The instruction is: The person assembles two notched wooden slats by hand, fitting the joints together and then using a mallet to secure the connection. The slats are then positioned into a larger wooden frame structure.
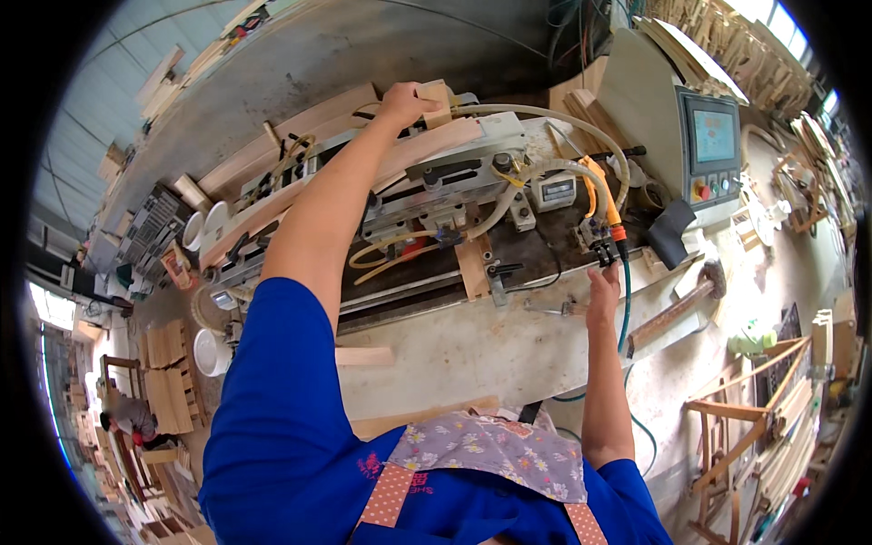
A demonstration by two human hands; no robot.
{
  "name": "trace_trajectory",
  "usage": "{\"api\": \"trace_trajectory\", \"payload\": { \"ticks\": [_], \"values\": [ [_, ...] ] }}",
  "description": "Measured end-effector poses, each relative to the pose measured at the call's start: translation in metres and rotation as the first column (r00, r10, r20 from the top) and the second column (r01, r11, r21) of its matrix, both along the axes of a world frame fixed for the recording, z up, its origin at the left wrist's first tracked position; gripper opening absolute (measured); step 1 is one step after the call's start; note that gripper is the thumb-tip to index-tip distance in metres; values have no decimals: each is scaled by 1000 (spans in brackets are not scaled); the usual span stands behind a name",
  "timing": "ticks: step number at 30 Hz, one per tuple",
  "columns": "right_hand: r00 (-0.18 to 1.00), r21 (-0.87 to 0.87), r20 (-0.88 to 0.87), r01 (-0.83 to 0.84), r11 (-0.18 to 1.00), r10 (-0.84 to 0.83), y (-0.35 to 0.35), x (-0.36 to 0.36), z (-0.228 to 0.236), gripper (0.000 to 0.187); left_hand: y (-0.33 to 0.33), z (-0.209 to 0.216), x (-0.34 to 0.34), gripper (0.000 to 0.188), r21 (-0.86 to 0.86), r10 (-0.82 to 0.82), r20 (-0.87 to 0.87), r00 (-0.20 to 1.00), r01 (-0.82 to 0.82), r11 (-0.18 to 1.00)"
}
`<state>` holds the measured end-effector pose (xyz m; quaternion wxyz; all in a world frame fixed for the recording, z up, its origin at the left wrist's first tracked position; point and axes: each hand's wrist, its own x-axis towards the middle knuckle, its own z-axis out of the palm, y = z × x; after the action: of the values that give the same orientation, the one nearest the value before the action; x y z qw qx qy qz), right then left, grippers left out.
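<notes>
My left hand (402, 104) reaches to the far side of the machine and is closed on the end of a pale wooden block (435, 100). The block sits at the end of a long wooden strip (431, 145) that lies along the metal fixture (454, 177). At the machine's right front, my right hand (602, 292) has its fingers up against a black lever (601, 253), and they look closed on it. Just behind that lever are an orange air gun (601, 191) and its teal hose (627, 304).
A control panel with a screen (713, 136) stands at the right. On the near ledge lie a hammer (677, 309), a brush-like tool (568, 309) and a short wooden piece (365, 356). Clear hoses (495, 218) loop over the machine. Far left, another person (134, 418) bends near stacked boards.
</notes>
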<state>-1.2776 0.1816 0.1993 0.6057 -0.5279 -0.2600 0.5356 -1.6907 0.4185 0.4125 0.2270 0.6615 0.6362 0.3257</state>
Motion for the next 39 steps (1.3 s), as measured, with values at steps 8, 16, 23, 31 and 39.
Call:
{"api": "trace_trajectory", "payload": {
  "ticks": [8, 16, 23, 31, 39],
  "values": [
    [988, 17, -115, 103, 995, -100, 15, -27, 11, 85, 9, 28, -15, 31, 137, -42, 80, 996, 30, 990],
    [960, -156, 113, -236, 959, 255, -3, -24, 66, 46, -111, 204, -98, 41, 410, -24, 437, 899, -175, 895],
    [764, 419, -77, -558, 716, 640, -46, -112, 208, 67, -320, 107, -82, 22, 94, 24, 944, 330, -338, 936],
    [640, 201, 47, -758, 621, 767, -75, -158, 212, 30, -472, -58, -64, 38, -222, 442, 839, 318, -542, 811],
    [402, -39, 265, -904, 426, 876, -93, -188, 207, 32, -445, -28, 48, 44, -182, 184, 289, 940, -134, 974]
  ]
}}
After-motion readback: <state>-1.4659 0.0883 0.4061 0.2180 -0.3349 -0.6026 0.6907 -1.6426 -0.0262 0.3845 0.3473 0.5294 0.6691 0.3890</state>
